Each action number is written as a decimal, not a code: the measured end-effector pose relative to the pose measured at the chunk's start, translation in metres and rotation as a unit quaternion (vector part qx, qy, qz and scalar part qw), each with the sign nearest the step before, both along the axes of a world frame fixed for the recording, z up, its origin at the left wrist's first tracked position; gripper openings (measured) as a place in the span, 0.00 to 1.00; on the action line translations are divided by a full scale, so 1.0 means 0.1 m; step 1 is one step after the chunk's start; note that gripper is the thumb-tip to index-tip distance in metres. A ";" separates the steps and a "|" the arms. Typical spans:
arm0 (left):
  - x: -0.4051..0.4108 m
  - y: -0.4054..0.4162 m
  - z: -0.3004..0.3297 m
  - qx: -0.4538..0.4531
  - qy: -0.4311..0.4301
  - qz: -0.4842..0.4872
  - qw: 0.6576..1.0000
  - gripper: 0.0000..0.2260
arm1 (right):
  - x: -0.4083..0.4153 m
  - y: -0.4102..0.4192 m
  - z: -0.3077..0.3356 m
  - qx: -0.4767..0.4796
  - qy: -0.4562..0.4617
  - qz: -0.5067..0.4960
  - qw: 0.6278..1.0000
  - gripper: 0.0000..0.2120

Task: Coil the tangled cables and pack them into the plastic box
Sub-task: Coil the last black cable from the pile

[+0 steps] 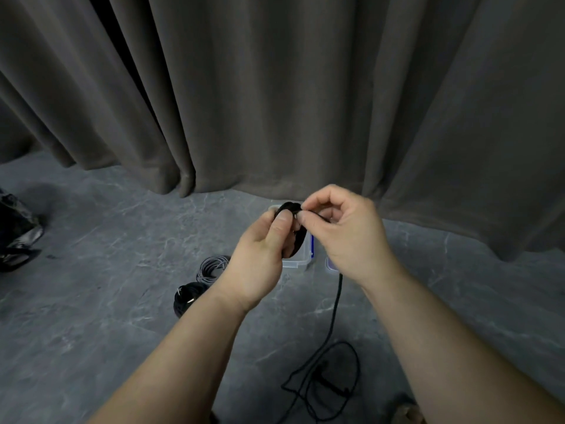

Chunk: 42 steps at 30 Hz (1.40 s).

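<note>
Gripping black cable coil [294, 237] in left hand [260, 255], right hand [345, 234] fingers [305, 216] pinching its top, frame centre, above plastic box [298, 263].

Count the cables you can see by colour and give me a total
Black cables: 2, one being coiled in the hands with its tail trailing on the floor, one coiled on the floor
Grey cables: 1, coiled on the floor
Total: 3

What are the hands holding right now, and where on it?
Both hold the black cable: left hand grips its coiled loops, right hand pinches the strand at the coil's top.
</note>
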<state>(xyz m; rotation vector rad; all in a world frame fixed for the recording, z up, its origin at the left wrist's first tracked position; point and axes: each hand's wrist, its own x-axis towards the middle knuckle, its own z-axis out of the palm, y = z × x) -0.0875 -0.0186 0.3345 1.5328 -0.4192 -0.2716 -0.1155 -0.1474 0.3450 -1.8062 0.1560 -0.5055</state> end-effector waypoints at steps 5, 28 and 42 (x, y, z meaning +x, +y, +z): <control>-0.02 0.00 0.02 -0.015 0.011 0.001 1.000 0.12 | 0.01 -0.04 -0.02 0.020 -0.017 -0.014 1.000 0.15; -0.04 -0.05 0.10 -0.209 0.164 -0.066 0.962 0.11 | 0.06 0.07 -0.24 0.040 0.016 0.036 0.998 0.15; 0.05 -0.01 0.14 -0.198 0.202 0.039 0.958 0.12 | 0.02 -0.01 -0.26 -0.023 0.061 0.003 0.998 0.14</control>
